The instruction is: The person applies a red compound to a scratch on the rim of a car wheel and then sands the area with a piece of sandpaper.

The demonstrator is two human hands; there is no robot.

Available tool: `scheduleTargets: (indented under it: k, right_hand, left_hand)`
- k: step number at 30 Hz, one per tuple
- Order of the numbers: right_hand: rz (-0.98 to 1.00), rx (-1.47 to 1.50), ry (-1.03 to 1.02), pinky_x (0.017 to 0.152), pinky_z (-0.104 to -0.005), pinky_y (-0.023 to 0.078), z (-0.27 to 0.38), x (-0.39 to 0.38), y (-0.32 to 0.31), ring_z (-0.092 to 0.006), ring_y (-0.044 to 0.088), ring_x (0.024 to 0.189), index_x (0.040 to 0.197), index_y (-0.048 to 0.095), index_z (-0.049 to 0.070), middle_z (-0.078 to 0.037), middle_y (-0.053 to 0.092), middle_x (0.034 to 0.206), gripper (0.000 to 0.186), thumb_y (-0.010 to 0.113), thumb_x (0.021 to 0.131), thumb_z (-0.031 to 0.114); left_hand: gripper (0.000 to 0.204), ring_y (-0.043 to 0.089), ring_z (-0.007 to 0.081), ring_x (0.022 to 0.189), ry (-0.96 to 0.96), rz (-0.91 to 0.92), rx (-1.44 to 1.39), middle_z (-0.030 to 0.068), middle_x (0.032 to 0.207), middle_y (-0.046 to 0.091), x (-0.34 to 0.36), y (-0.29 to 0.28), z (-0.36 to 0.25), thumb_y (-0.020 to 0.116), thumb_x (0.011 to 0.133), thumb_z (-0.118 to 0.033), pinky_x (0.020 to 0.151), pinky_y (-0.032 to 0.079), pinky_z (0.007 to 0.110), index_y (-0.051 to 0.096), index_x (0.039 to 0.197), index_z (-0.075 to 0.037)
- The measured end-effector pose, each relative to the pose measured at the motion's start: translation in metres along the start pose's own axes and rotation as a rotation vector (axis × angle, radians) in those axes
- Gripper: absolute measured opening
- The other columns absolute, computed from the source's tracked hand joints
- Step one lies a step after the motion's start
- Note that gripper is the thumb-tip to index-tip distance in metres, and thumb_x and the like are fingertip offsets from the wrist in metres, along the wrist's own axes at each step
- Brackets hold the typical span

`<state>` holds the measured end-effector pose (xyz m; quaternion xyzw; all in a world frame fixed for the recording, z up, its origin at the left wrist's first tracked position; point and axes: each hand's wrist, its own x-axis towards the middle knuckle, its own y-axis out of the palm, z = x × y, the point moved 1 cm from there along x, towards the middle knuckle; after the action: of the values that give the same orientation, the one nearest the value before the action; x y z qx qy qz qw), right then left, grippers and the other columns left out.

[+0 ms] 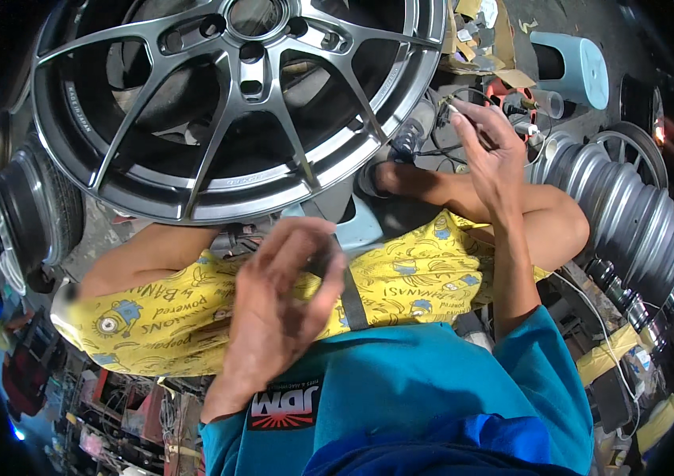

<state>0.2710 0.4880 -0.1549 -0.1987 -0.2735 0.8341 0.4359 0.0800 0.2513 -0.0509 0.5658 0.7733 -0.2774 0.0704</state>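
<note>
Grey wheel [230, 119]: in place beyond the knees, untouched. Left hand [277, 297]: near wheel's lower edge, fingers curled, blurred; contents cannot be told. Right hand [497, 151]: pinching small pale piece [453, 109]. Work appears unfinished; remainder indeterminable.

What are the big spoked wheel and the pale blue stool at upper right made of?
Spoked wheel: likely metal, perhaps alloy, satin grey, going by its bright metallic highlights. Pale blue stool: probably moulded plastic, smooth, judging by its even colour and rounded edges.
</note>
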Motion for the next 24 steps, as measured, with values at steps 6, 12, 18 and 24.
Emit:
scheduleTargets:
  k: [6, 12, 18, 24]
  right_hand:
    - [0.176, -0.15, -0.189, 0.082, -0.0383, 0.055, -0.013, 0.016, 0.018, -0.0316, 0.069, 0.088, 0.113, 0.079, 0.002, -0.014, 0.07, 0.096, 0.022, 0.077, 0.095, 0.015]
    - [0.423, -0.33, -0.399, 0.089, -0.0386, 0.055, -0.048, 0.074, 0.002, -0.0294, 0.069, 0.096, 0.121, 0.078, 0.004, -0.013, 0.072, 0.102, 0.029, 0.077, 0.097, 0.02]
    - [0.514, -0.348, -0.585, 0.094, -0.0455, 0.053, -0.049, 0.109, 0.003, -0.0354, 0.066, 0.106, 0.119, 0.077, 0.008, -0.01, 0.069, 0.108, 0.028, 0.078, 0.094, 0.02]
    - [0.507, -0.459, -0.71, 0.093, -0.0454, 0.052, -0.04, 0.114, 0.008, -0.0331, 0.062, 0.105, 0.119, 0.078, 0.01, -0.008, 0.067, 0.106, 0.027, 0.077, 0.093, 0.017]
  left_hand:
    - [0.015, 0.075, 0.0336, 0.095, 0.081, -0.015, -0.079, 0.0126, 0.109, 0.074, 0.006, 0.031, 0.008, 0.076, 0.089, -0.003, 0.083, 0.058, 0.042, 0.065, 0.1, -0.004]
    - [0.019, 0.074, 0.0386, 0.089, 0.165, 0.019, -0.062, 0.0135, 0.109, 0.07, 0.019, 0.036, 0.016, 0.073, 0.091, 0.0, 0.075, 0.059, 0.045, 0.062, 0.105, -0.003]
    - [0.017, 0.075, 0.0346, 0.1, 0.038, 0.046, -0.082, 0.0148, 0.111, 0.074, 0.024, 0.038, 0.01, 0.076, 0.089, -0.001, 0.086, 0.058, 0.042, 0.066, 0.103, -0.002]
    - [0.019, 0.075, 0.0347, 0.101, 0.032, 0.069, -0.049, 0.0143, 0.111, 0.074, 0.028, 0.041, 0.008, 0.076, 0.09, 0.0, 0.087, 0.058, 0.041, 0.066, 0.106, -0.003]
